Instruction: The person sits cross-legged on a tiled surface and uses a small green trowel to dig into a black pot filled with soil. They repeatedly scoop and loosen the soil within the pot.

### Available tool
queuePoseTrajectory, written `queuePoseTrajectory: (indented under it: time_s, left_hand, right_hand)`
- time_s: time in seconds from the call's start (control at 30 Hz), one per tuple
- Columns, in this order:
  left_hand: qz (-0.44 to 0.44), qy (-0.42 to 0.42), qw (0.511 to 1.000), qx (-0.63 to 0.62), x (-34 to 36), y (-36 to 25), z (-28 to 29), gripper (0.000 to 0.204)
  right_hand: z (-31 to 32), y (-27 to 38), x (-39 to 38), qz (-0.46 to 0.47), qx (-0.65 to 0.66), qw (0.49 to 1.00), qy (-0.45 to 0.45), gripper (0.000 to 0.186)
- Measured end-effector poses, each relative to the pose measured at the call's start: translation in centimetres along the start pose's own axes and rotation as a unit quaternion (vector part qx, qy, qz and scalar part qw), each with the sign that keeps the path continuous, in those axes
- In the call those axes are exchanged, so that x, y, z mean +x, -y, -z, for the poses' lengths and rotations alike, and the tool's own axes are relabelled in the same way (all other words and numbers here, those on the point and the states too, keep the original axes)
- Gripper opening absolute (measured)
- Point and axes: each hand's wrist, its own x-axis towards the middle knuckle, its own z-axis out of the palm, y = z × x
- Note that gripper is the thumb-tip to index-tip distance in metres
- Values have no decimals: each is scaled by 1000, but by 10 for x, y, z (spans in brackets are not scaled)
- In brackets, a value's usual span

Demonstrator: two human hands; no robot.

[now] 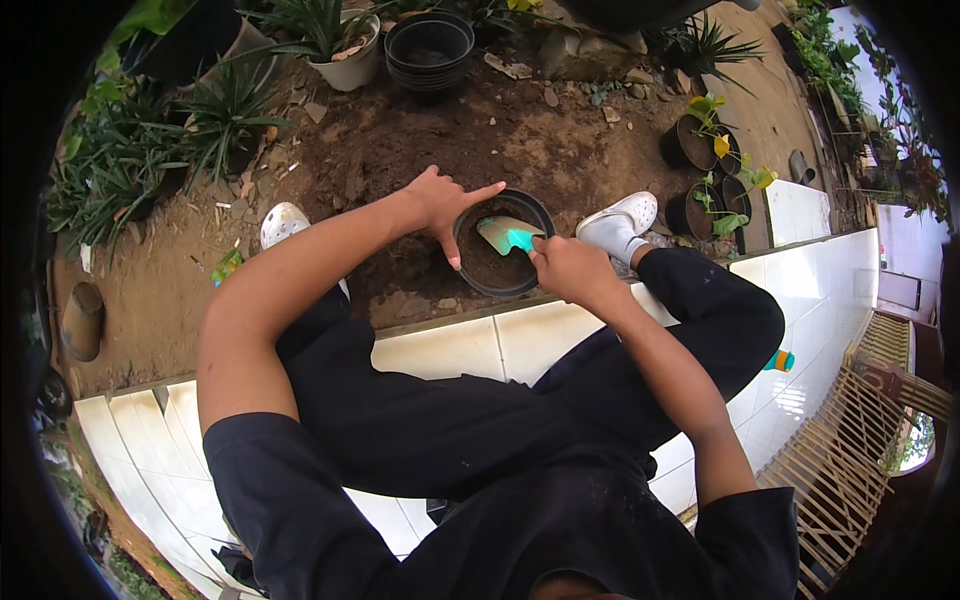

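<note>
A round black plant pot stands on the bare soil between my feet, with dark soil inside it. My left hand lies against the pot's left rim, thumb and forefinger spread wide along the edge. Closed around the handle of a turquoise hand trowel is my right hand, at the pot's right side. The trowel's blade is inside the pot, over the soil and partly coated with it. Most of the handle is hidden in my fist.
Stacked black pots and a white potted plant stand at the back. Small black pots with leafy seedlings are on the right. Spiky plants grow at the left. I sit on a white tiled ledge; a bamboo rack is at the lower right.
</note>
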Motion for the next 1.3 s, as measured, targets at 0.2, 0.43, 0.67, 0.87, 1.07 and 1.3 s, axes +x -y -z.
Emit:
queuePoseTrajectory:
  time_s: [0.2, 0.43, 0.67, 0.87, 1.07, 1.3]
  left_hand:
    - [1, 1, 1000, 2, -2, 0, 3, 153]
    - [0, 6, 1000, 6, 2, 0, 3, 152]
    - [7, -4, 1000, 1, -5, 0, -1, 152]
    - [3, 6, 1000, -2, 0, -1, 2, 152]
    - [15, 22, 1000, -11, -1, 0, 2, 154]
    - [20, 29, 999, 5, 1, -5, 10, 154]
  right_hand:
    - [10, -7, 1, -16, -31, 993, 116, 30]
    - [-10, -3, 7, 55, -62, 997, -5, 28]
    - [28, 21, -1, 87, -105, 991, 14, 31]
    - [-5, 8, 3, 77, -127, 989, 18, 30]
    - [7, 17, 3, 108, -164, 980, 16, 19]
    - [35, -1, 8, 49, -209, 977, 7, 20]
